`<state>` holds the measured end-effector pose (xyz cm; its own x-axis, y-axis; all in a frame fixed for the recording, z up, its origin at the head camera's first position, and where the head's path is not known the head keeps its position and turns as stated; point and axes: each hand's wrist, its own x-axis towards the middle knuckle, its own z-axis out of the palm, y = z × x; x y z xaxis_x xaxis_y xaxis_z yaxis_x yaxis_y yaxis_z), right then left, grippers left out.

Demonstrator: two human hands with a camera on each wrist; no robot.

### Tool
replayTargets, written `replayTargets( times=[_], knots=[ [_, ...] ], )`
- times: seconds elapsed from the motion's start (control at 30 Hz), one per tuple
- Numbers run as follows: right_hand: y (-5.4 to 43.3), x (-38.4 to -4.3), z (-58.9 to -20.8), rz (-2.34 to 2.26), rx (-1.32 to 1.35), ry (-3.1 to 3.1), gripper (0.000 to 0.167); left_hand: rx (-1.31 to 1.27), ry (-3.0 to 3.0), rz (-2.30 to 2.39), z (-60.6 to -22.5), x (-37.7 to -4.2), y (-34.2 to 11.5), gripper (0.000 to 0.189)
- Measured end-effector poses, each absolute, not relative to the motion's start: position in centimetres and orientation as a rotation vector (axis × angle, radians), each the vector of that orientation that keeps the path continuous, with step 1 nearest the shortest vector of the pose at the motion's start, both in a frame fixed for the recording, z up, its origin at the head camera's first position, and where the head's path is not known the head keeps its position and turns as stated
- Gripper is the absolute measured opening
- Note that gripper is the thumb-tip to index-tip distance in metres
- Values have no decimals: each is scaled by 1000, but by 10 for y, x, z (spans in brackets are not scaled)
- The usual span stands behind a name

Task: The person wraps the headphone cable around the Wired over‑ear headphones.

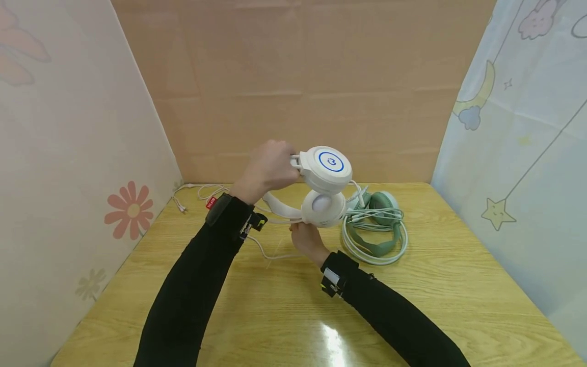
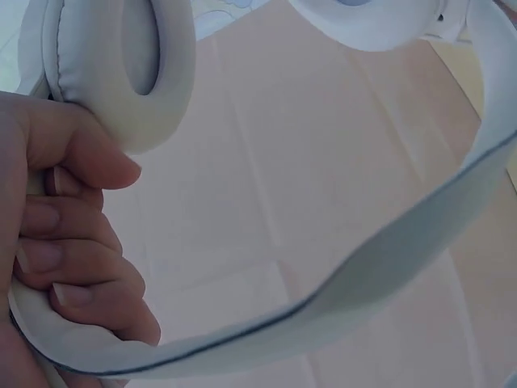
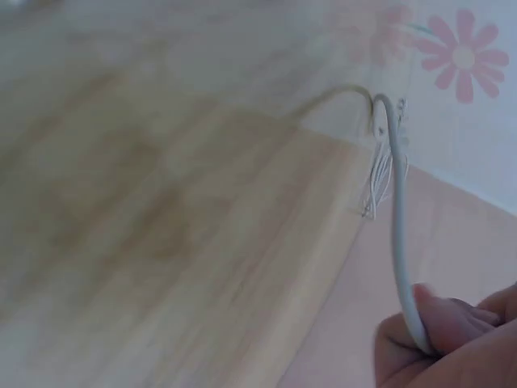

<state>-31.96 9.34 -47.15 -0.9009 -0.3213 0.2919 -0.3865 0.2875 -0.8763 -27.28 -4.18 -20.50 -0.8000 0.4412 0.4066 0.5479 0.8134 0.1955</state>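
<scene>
My left hand (image 1: 273, 165) grips a pair of white headphones (image 1: 316, 171) by the headband, close to the upper ear cup (image 1: 328, 168), which bears a blue ring logo. In the left wrist view, curled fingers (image 2: 89, 267) wrap the padded headband (image 2: 388, 267), and a cushioned ear cup (image 2: 129, 73) sits just above the thumb. Below the lower ear cup (image 1: 323, 208), my right hand (image 1: 308, 240) holds the white cable (image 3: 397, 218) in its curled fingers. From there the cable runs down to the tabletop. The headphones are tilted, one cup over the other.
Green headphones (image 1: 378, 248) with a coiled pale cable (image 1: 350, 244) lie right of my right hand on the wooden table (image 1: 275, 316). A bundled white cord (image 1: 202, 188) with a red tag (image 1: 211, 202) lies at the back left. Patterned side walls and a brown back panel (image 1: 302, 76) enclose the table.
</scene>
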Motion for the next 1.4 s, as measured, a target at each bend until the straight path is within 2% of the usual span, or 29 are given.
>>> replayTargets(
  times=[0.03, 0.13, 0.2, 0.3, 0.4, 0.67, 1.03, 1.4],
  knots=[
    [90, -296, -446, 1599, 588, -2588, 29, -739, -2660, -425, -206, -274, -42, 32],
    [87, -270, -425, 1300, 567, -2802, 29, -721, -2683, -395, -210, -278, -42, 30],
    [88, -259, -419, 1022, 643, -2904, 33, -717, -2697, -373, -214, -280, -43, 27],
    [92, -247, -412, 657, 761, -2957, 37, -700, -2710, -325, -219, -283, -43, 24],
    [95, -238, -402, 475, 756, -2960, 42, -675, -2706, -286, -223, -285, -44, 26],
    [96, -221, -382, 292, 802, -2885, 46, -676, -2657, -180, -235, -286, -37, 24],
    [103, -218, -372, 789, 879, -2793, 44, -674, -2618, -113, -247, -285, -35, 25],
    [118, -221, -343, 1686, 1053, -2826, 26, -689, -2598, 7, -257, -286, -24, 33]
  ],
)
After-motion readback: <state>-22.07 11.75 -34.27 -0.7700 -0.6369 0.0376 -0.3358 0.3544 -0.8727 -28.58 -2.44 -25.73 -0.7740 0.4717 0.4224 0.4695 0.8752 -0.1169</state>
